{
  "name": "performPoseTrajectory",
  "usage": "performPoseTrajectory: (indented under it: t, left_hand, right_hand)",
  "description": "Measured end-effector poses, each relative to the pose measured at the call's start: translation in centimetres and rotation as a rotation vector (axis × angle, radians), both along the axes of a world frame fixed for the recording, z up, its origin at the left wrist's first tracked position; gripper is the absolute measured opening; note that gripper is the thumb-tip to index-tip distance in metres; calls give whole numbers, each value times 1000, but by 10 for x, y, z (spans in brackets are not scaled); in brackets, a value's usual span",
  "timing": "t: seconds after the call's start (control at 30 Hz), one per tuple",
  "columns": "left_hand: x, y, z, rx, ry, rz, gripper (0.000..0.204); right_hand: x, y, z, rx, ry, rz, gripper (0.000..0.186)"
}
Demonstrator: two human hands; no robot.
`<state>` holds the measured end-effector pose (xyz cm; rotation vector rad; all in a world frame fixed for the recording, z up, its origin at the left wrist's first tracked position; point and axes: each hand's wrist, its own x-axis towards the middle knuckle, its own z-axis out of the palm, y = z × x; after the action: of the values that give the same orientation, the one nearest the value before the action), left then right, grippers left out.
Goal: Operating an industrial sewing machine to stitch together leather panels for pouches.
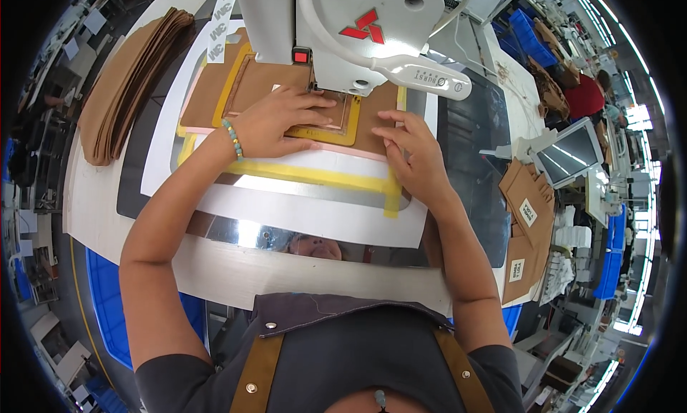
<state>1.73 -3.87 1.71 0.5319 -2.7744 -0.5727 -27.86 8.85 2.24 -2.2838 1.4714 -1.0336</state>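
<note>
A brown flat panel (200,109) lies under the head of a white sewing machine (336,37). On the panel rests a yellow template frame (346,135), partly hidden by my left hand and the machine. My left hand (283,120) lies flat across the frame and panel, fingers stretched toward the needle area. My right hand (411,150) touches the panel's right side with bent, separated fingers and holds nothing. Beneath the panel is a white sheet (168,159), with yellow tape (308,177) running along the panel's near side.
A stack of brown pieces (132,91) stands at the left. Brown pieces with white labels (526,252) lie at the right, near a small screen (567,153). A white lamp (429,77) juts over the work from the machine. A blue bin (107,306) sits below the table's left edge.
</note>
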Motion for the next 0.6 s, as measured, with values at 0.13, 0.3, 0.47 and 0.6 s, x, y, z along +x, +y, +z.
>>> performPoseTrajectory:
  t: [0.13,0.3,0.47,0.6]
  left_hand:
    - [-7,-7,0,-48,-15,24,40]
    - [-7,-14,-14,-14,32,178,38]
    - [-9,-20,-3,52,80,199,33]
    - [19,-31,-11,-203,218,319,29]
  right_hand:
    - [-2,0,2,46,-22,-17,26]
    - [-4,0,0,29,-32,-24,25]
    - [-6,3,1,89,-37,-30,28]
    - [-7,0,1,17,12,-2,27]
